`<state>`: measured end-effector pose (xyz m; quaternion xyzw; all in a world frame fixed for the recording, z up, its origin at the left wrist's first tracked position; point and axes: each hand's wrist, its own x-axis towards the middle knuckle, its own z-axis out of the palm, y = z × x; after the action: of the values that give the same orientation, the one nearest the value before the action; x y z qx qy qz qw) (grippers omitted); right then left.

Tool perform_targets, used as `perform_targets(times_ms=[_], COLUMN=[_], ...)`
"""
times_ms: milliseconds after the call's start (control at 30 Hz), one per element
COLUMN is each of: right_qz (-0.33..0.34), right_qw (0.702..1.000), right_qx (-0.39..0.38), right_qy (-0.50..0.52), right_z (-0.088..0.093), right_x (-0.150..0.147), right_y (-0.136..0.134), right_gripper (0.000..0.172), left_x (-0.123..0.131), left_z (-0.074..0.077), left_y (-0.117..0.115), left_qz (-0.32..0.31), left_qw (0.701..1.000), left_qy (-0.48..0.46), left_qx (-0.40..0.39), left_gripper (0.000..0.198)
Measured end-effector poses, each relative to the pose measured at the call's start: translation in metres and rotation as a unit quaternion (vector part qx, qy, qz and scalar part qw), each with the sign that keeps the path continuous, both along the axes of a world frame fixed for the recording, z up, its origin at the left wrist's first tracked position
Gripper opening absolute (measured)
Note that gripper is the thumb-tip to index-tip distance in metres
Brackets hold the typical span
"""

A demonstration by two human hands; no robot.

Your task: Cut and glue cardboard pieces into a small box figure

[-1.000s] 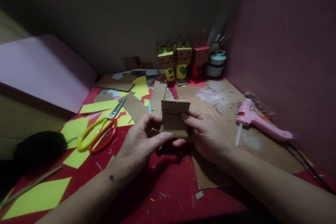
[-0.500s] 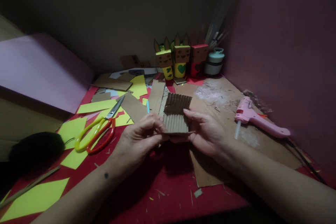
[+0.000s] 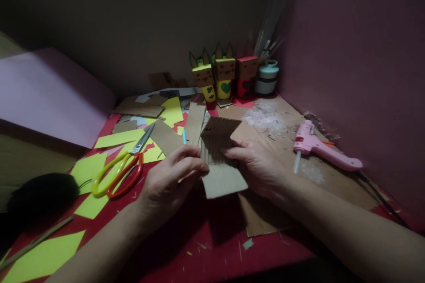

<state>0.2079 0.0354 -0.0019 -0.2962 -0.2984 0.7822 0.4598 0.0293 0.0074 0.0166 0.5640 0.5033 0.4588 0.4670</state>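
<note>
Between my hands is a folded piece of corrugated cardboard (image 3: 223, 181), held above the red tabletop. Its ridged far panel stands up, and a smoother near flap slopes toward me. My left hand (image 3: 174, 172) pinches the left edge by the fold. Gripping the right edge is my right hand (image 3: 255, 163), its thumb resting on the ridged inner side and its other fingers partly hidden behind the cardboard. Scissors (image 3: 128, 163) with one yellow and one red handle lie left of my left hand. To the right of my right hand rests a pink glue gun (image 3: 320, 148).
Three box-headed cardboard figures (image 3: 225, 75) with pointed ears stand at the back, beside a blue-grey jar (image 3: 266, 78). Yellow paper (image 3: 46, 254) and cardboard scraps (image 3: 141, 107) cover the left side. A brown board (image 3: 265, 221) lies at right; a black ball-like thing (image 3: 43, 199) sits far left.
The cardboard has turned in my hands: its near flap, seen edge-on before, now shows its flat face, and the far panel tilts. My left fingers have shifted onto the fold.
</note>
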Motion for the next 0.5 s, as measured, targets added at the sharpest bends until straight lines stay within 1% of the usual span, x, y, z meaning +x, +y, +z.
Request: perform_targets(times_ms=[67,100,133,200,267,333,367,433,500], right_qz=[0.03,0.044,0.049,0.025,-0.005,-0.003,0.006,0.016,0.016], right_qw=[0.999,0.998,0.997,0.996,0.997,0.996,0.996,0.996,0.995], right_qx=[-0.007,-0.02,-0.033,-0.036,0.003,0.049,0.062,0.073,0.08], right_qy=[-0.025,-0.04,-0.055,-0.072,-0.075,-0.068,-0.064,-0.055,-0.053], right_z=[0.0004,0.0012,0.0023,0.0048,0.0068,0.007,0.0063,0.0038,0.0011], right_x=[0.0017,0.0026,0.0035,0.0052,0.0064,0.0066,0.0062,0.0048,0.003], right_y=[0.0008,0.001,0.001,0.0004,-0.0011,-0.0031,-0.004,-0.0055,-0.0063], right_gripper=[0.017,0.017,0.022,0.033,0.043,0.047,0.043,0.028,0.017], left_x=[-0.0017,-0.0018,-0.0015,-0.0004,0.0003,0.0002,0.0001,0.0,0.0002], left_z=[0.0031,0.0047,0.0062,0.0082,0.0089,0.0087,0.0086,0.0086,0.0092], left_y=[-0.0017,-0.0025,-0.0031,-0.0034,-0.0029,-0.0021,-0.0016,-0.0008,-0.0001], left_qz=[-0.013,-0.012,-0.003,0.023,0.041,0.043,0.042,0.046,0.049], left_qw=[0.995,0.993,0.992,0.995,0.994,0.994,0.993,0.989,0.984], left_qy=[0.071,0.095,0.109,0.101,0.069,0.025,0.0,-0.048,-0.083], left_qx=[0.064,0.072,0.061,-0.007,-0.069,-0.098,-0.109,-0.131,-0.153], left_gripper=[0.004,0.003,0.005,0.019,0.031,0.035,0.035,0.034,0.033])
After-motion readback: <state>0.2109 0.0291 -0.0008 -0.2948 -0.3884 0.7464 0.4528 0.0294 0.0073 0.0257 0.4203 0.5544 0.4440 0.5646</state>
